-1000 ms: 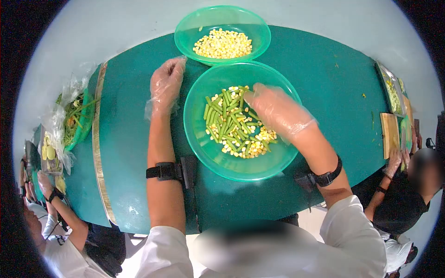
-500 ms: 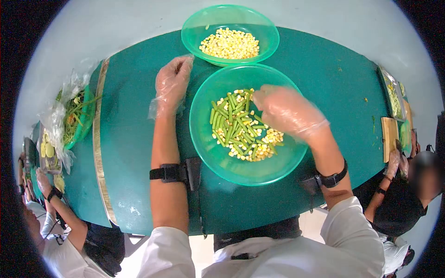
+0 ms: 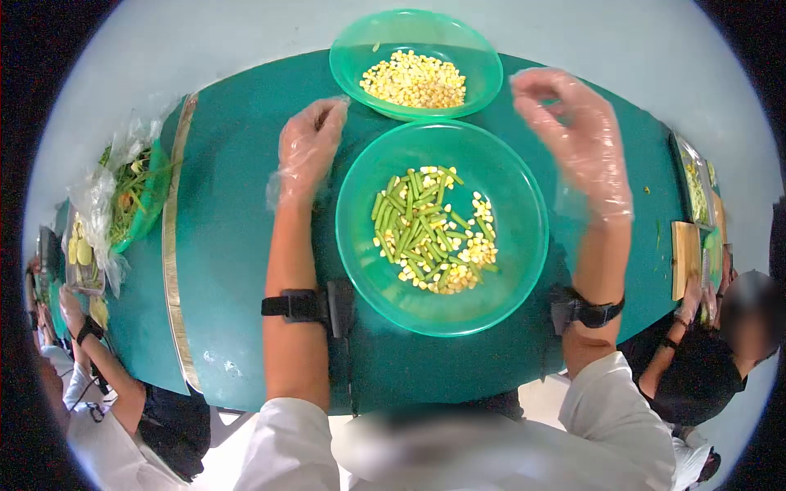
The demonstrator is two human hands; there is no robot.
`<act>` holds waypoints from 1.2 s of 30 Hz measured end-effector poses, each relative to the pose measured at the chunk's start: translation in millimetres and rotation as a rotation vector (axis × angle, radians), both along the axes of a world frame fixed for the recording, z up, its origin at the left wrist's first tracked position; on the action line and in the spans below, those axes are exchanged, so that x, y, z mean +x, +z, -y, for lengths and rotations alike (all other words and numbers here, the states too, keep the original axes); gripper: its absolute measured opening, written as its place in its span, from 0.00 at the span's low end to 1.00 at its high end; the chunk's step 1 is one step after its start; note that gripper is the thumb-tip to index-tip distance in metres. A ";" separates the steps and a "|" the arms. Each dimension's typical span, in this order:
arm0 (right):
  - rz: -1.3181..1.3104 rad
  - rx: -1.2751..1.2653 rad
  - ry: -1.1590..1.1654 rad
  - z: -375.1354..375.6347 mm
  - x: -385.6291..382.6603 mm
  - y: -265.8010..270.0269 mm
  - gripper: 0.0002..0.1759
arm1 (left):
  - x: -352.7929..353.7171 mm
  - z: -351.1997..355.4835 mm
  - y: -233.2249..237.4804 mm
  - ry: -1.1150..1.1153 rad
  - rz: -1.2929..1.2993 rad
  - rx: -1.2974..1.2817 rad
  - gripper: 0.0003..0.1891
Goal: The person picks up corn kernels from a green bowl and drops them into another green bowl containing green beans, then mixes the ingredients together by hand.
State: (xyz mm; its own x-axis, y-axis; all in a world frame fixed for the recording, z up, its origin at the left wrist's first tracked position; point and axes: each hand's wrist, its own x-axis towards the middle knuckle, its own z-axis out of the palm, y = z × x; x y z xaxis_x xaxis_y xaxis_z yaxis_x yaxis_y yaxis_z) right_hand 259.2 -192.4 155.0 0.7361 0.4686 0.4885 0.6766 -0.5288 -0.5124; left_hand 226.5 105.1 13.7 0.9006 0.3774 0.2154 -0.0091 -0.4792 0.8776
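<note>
In front of me stands a green translucent bowl (image 3: 442,315) with cut green beans (image 3: 416,214) and corn kernels (image 3: 458,274) mixed inside. A second green bowl (image 3: 348,65), just behind it and touching or overlapping its rim, contains loose corn kernels (image 3: 413,79). My right hand (image 3: 573,131), in a clear plastic glove, is raised to the right of both bowls. Its fingers are curved with a gap to the thumb, and nothing shows in them. My gloved left hand (image 3: 309,143) is by the left rims, fingers curled closed; their inside is hidden.
On the left, a green basket (image 3: 155,192) of leafy greens and a plastic bag (image 3: 94,200) sit past a table seam (image 3: 170,237). At right are a cutting board (image 3: 684,260) and a tray (image 3: 692,176) of cut vegetables. People work at both sides.
My right hand has lifted out of the front bowl and moved up and right. Some beans and kernels near where it was have shifted. My left hand stays nearly still.
</note>
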 end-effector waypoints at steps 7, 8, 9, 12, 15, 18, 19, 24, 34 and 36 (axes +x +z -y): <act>-0.043 0.252 -0.091 24.6 -24.2 34.6 0.08 | -2.6 3.2 7.8 0.027 -0.069 0.017 0.16; -0.003 0.347 -0.118 26.5 -31.8 40.8 0.08 | -2.0 2.7 7.0 0.032 -0.085 0.012 0.16; 0.071 0.435 -0.119 32.3 -38.3 44.8 0.09 | -1.7 2.8 6.1 0.021 -0.050 0.007 0.16; -0.202 0.802 0.425 72.4 -72.9 76.2 0.13 | -1.3 1.8 0.8 0.004 0.010 0.009 0.15; -0.365 1.018 0.875 94.6 -109.1 86.2 0.15 | -1.4 0.8 1.3 0.022 -0.027 0.039 0.15; -0.716 1.125 1.352 107.7 -132.4 88.3 0.17 | -3.3 4.0 7.9 0.038 -0.072 0.042 0.15; -0.858 1.156 1.480 111.5 -139.2 87.0 0.18 | -2.4 3.6 5.8 0.036 -0.065 0.040 0.15; -1.443 1.317 1.862 115.5 -156.5 86.9 0.20 | -0.4 2.5 0.4 0.021 -0.036 -0.019 0.15; -1.727 1.301 1.919 113.3 -162.8 88.8 0.29 | -2.5 2.2 3.8 0.017 -0.027 0.006 0.16; -1.761 1.317 1.922 111.6 -163.1 84.3 0.29 | -2.7 3.4 5.8 0.025 -0.040 -0.001 0.16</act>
